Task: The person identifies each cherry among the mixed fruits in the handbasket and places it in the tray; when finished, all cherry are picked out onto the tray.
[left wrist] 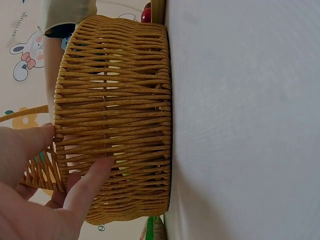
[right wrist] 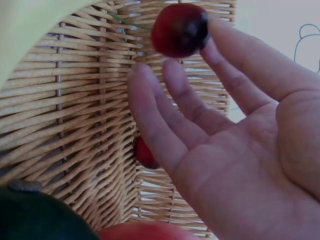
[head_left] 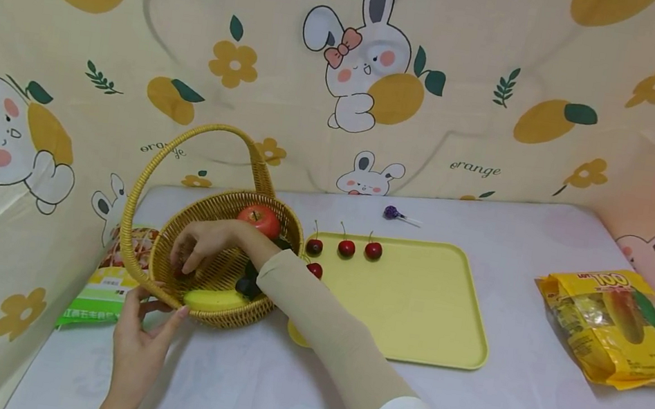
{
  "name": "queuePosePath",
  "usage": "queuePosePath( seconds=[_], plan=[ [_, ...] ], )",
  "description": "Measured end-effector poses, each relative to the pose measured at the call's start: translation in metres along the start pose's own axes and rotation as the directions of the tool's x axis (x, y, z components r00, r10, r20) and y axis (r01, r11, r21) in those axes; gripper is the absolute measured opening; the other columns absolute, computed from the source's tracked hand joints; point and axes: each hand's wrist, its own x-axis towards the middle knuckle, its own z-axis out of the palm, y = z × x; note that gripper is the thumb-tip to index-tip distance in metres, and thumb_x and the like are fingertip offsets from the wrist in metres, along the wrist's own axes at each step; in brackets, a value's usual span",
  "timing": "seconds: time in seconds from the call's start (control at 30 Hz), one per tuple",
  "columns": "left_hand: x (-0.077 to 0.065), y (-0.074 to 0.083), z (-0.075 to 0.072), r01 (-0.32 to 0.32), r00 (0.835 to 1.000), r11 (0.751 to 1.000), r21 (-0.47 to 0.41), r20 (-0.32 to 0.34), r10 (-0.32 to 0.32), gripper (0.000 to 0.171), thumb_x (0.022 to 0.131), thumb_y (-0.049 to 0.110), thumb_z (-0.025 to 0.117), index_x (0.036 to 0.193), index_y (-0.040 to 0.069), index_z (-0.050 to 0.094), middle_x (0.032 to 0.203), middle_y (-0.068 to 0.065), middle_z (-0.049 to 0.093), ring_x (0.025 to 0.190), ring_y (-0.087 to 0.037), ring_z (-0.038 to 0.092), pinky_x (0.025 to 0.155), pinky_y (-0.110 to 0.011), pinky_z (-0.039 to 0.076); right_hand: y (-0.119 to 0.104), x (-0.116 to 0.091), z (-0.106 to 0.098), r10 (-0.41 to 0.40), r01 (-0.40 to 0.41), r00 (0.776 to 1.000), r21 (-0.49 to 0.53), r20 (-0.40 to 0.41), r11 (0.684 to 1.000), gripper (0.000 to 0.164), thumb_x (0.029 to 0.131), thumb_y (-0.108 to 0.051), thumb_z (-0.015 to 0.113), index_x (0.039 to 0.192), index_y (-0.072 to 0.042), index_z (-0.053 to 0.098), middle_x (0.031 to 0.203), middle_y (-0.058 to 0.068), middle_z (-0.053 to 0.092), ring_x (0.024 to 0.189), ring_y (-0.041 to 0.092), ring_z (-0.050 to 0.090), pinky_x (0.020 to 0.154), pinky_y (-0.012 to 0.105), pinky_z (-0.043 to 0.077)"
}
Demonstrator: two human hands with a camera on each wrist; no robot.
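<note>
A yellow wicker basket (head_left: pixel 293 224) with a tall handle stands left of the tray. My left hand (head_left: pixel 140 346) grips its near-left rim, thumb on top and fingers against the woven side (left wrist: pixel 115 125). My right hand (head_left: pixel 205 243) reaches down inside and pinches a dark red cherry (right wrist: pixel 177 31) between thumb and fingertip, its green stem pointing away. Behind the other fingers lies a second cherry (right wrist: pixel 145 152). Also inside are a banana (head_left: pixel 216 300), a red apple-like fruit (head_left: pixel 259 218) and a dark green rounded thing (right wrist: pixel 40 215), partly hidden by my right arm.
Several cherries (head_left: pixel 346 248) lie on a yellow tray (head_left: pixel 414 300) right of the basket. A purple lollipop (head_left: pixel 391 212) lies behind it. A yellow snack bag (head_left: pixel 618 329) is at the right, and a green-and-yellow packet (head_left: pixel 100 298) sits beside the basket's left side.
</note>
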Motion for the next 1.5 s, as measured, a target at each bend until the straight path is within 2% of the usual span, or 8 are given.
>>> queuePosePath(
  seconds=[0.23,0.53,0.63,0.73,0.87,1.1,1.27,1.5],
  plan=[
    [0.000,0.003,-0.001,0.022,1.000,1.000,0.004,0.013,-0.022,0.045,0.087,-0.009,0.071,0.125,-0.005,0.047,0.119,-0.009,0.051,0.096,-0.012,0.056,0.069,-0.012,0.056,0.000,-0.002,-0.001,0.022,-0.022,0.999,-0.010,0.030,1.000,0.021,0.091,0.002,0.069,0.113,0.004,0.070,0.100,0.009,0.068,0.090,0.015,0.065,0.085,0.038,0.059],
    [-0.001,0.005,-0.002,0.019,1.000,1.000,0.017,0.003,-0.019,0.045,0.087,-0.009,0.071,0.125,-0.007,0.047,0.118,-0.009,0.051,0.096,-0.011,0.056,0.068,-0.011,0.055,-0.023,-0.034,-0.015,-0.097,0.096,0.993,-0.022,-0.067,0.995,0.025,0.089,0.000,0.073,0.114,0.003,0.069,0.101,0.010,0.065,0.089,0.015,0.062,0.086,0.038,0.059],
    [-0.003,0.005,-0.002,0.011,1.000,1.000,0.016,-0.009,-0.011,0.046,0.085,-0.011,0.072,0.125,-0.006,0.048,0.118,-0.009,0.051,0.096,-0.011,0.056,0.067,-0.011,0.055,-0.030,-0.062,-0.021,-0.207,0.191,0.967,-0.116,-0.148,0.975,0.025,0.087,0.000,0.076,0.111,0.001,0.069,0.104,0.010,0.066,0.091,0.015,0.061,0.084,0.029,0.057],
    [-0.003,0.005,-0.001,0.008,1.000,1.000,0.012,-0.009,-0.008,0.046,0.085,-0.011,0.072,0.125,-0.005,0.048,0.118,-0.008,0.051,0.097,-0.011,0.056,0.067,-0.011,0.056,-0.027,-0.102,-0.023,-0.300,0.232,0.924,-0.276,-0.236,0.933,0.027,0.085,-0.001,0.078,0.112,0.000,0.070,0.108,0.008,0.065,0.096,0.014,0.059,0.085,0.022,0.053],
    [-0.004,0.006,-0.002,0.015,1.000,1.000,0.005,-0.003,-0.015,0.046,0.086,-0.011,0.071,0.126,-0.006,0.048,0.119,-0.006,0.051,0.099,-0.011,0.056,0.069,-0.012,0.056,-0.004,-0.158,-0.017,-0.325,0.188,0.883,-0.381,-0.338,0.905,0.030,0.084,0.001,0.078,0.113,-0.001,0.071,0.107,0.007,0.058,0.096,0.018,0.053,0.083,0.021,0.051],
    [-0.003,0.005,-0.002,0.020,1.000,1.000,0.007,0.008,-0.020,0.047,0.087,-0.009,0.071,0.127,-0.005,0.047,0.121,-0.008,0.050,0.100,-0.012,0.055,0.070,-0.012,0.056,0.063,-0.224,0.008,-0.246,0.074,0.831,-0.339,-0.498,0.938,0.027,0.080,0.014,0.071,0.104,0.002,0.069,0.100,0.010,0.051,0.094,0.021,0.056,0.084,0.031,0.058],
    [-0.003,0.004,-0.002,0.012,1.000,1.000,-0.016,0.003,-0.012,0.047,0.087,-0.011,0.070,0.127,-0.006,0.047,0.120,-0.009,0.049,0.100,-0.013,0.055,0.070,-0.012,0.056,0.095,-0.238,0.016,-0.208,-0.001,0.790,-0.340,-0.577,0.940,0.029,0.076,0.017,0.071,0.103,0.005,0.068,0.097,0.011,0.054,0.088,0.021,0.056,0.080,0.029,0.056],
    [-0.002,0.002,0.000,-0.016,1.000,1.000,-0.002,0.006,0.016,0.047,0.086,-0.011,0.071,0.127,-0.005,0.047,0.120,-0.009,0.050,0.099,-0.014,0.056,0.066,-0.012,0.056,0.113,-0.234,0.025,-0.165,-0.094,0.806,-0.398,-0.569,0.913,0.036,0.069,0.018,0.070,0.099,-0.002,0.071,0.095,0.007,0.054,0.085,0.020,0.051,0.069,0.023,0.047]
  ],
)
